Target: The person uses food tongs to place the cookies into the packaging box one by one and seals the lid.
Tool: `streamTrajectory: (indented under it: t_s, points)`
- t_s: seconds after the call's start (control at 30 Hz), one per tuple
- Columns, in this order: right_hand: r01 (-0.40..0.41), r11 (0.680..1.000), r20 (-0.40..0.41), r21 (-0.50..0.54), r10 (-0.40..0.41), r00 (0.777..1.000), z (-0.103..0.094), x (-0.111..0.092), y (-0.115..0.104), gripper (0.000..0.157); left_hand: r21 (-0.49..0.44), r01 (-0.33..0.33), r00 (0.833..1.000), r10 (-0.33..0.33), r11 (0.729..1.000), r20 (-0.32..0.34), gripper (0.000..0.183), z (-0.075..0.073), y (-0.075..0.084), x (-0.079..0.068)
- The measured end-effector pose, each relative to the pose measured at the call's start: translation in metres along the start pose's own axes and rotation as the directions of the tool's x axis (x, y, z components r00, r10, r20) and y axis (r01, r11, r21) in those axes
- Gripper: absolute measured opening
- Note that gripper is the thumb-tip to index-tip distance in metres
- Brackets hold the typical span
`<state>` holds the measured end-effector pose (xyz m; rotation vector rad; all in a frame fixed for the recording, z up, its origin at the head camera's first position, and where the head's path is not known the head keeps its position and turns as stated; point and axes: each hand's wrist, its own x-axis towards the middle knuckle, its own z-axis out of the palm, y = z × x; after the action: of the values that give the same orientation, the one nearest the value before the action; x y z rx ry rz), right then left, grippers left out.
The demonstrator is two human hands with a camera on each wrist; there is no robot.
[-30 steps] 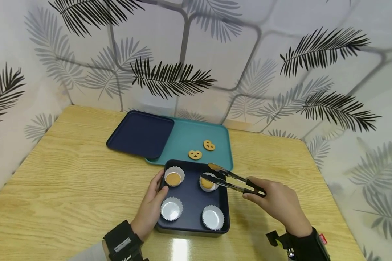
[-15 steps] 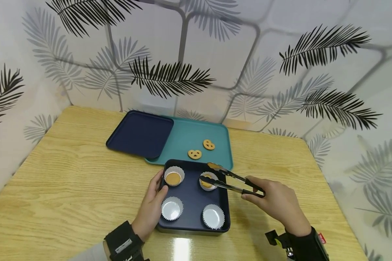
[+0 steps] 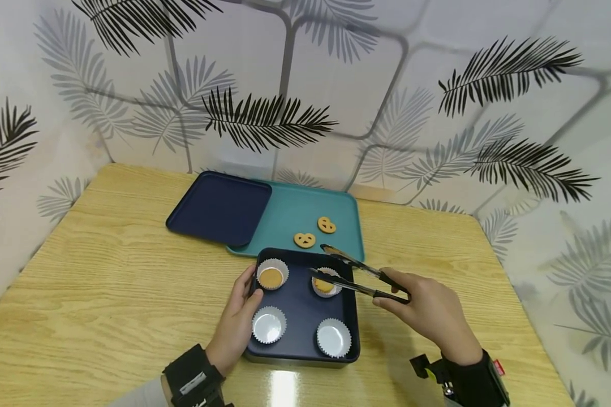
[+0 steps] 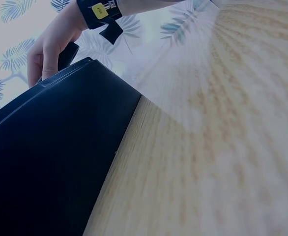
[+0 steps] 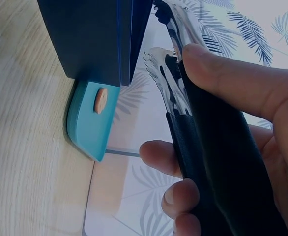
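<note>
The right hand (image 3: 430,308) clamps its fingers round the tongs (image 3: 357,287) — prongs apart, one over the cookie (image 3: 323,285) in the far-right cup (image 3: 335,289) — while the left hand (image 3: 234,322) clamps the pan (image 3: 300,316) by its left wall.

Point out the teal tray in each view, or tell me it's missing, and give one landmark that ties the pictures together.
Head: middle of the picture, just beyond the deep dark pan.
The teal tray is partly covered by the navy tray.
Left wrist: not in it.
Right wrist: left of centre, below the pan in the picture.
Shared landmark: deep dark pan.
</note>
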<state>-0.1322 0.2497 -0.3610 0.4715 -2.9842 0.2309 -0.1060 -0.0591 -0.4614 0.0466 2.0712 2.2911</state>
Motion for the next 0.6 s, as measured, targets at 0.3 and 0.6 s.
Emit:
streamTrajectory:
  t_s: [0.3,0.6]
  points:
    - [0.022,1.0,-0.014,0.012,-0.022,1.0,0.004,0.017,-0.001,0.063,-0.004,-0.007,1.0,0.007,1.0,0.009,0.05,-0.001,0.0,0.0]
    - [0.011,0.999,-0.024,0.03,-0.01,1.0,0.008,0.039,0.002,0.062,-0.013,-0.019,1.0,0.019,1.0,0.011,0.05,-0.001,-0.002,0.0]
